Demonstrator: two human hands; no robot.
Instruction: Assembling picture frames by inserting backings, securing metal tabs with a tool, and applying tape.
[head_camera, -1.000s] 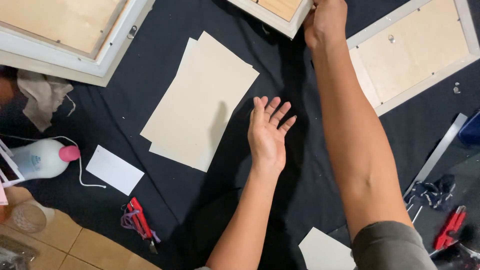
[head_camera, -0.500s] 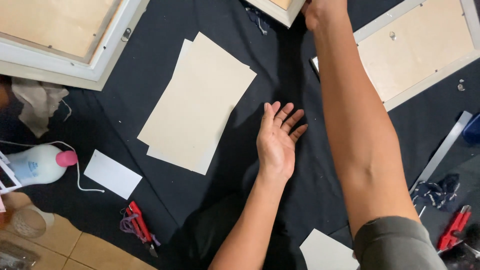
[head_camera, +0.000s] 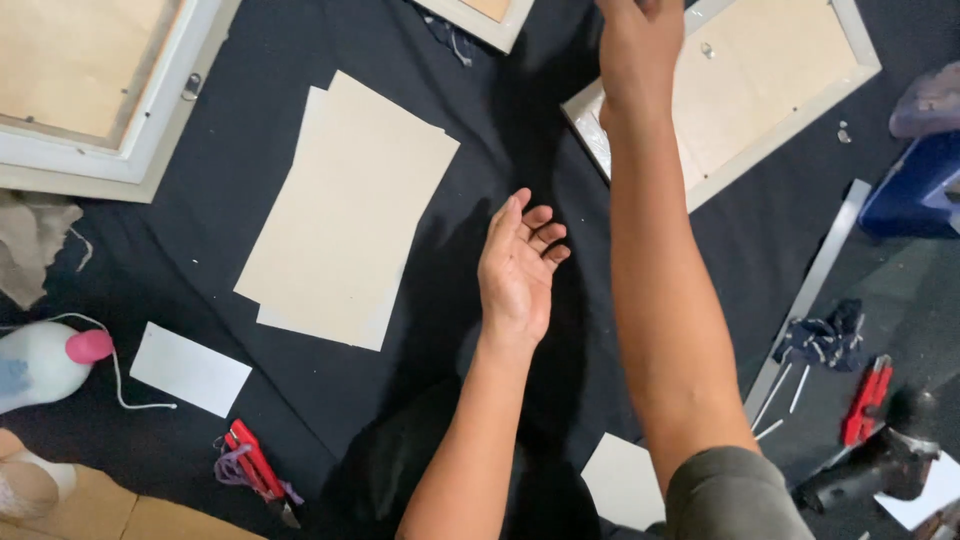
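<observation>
**Open left palm by the beige sheets, right hand up at a picture frame**

Everything lies on a black cloth (head_camera: 300, 400), and the stack of beige sheets (head_camera: 345, 210) near its middle serves as the landmark. Far to the left of the stack, at the picture's edge, sits a white bottle with a pink cap (head_camera: 45, 360). Up and left of the stack is the corner of a large white picture frame (head_camera: 150, 150), back side up. Below the stack, slightly left, lies a small white card (head_camera: 190, 370), and farther down a red utility knife (head_camera: 255, 465).

Just right of the stack, the left hand (head_camera: 520, 270) hovers palm up, fingers spread loosely and slightly curled, holding nothing and not touching the sheets. Farther right and higher, the right hand (head_camera: 640, 50) reaches to the near corner of another white picture frame (head_camera: 760, 80) with a beige backing board; its fingers are cut off by the picture's top edge, so whether they grip the frame cannot be told.
</observation>
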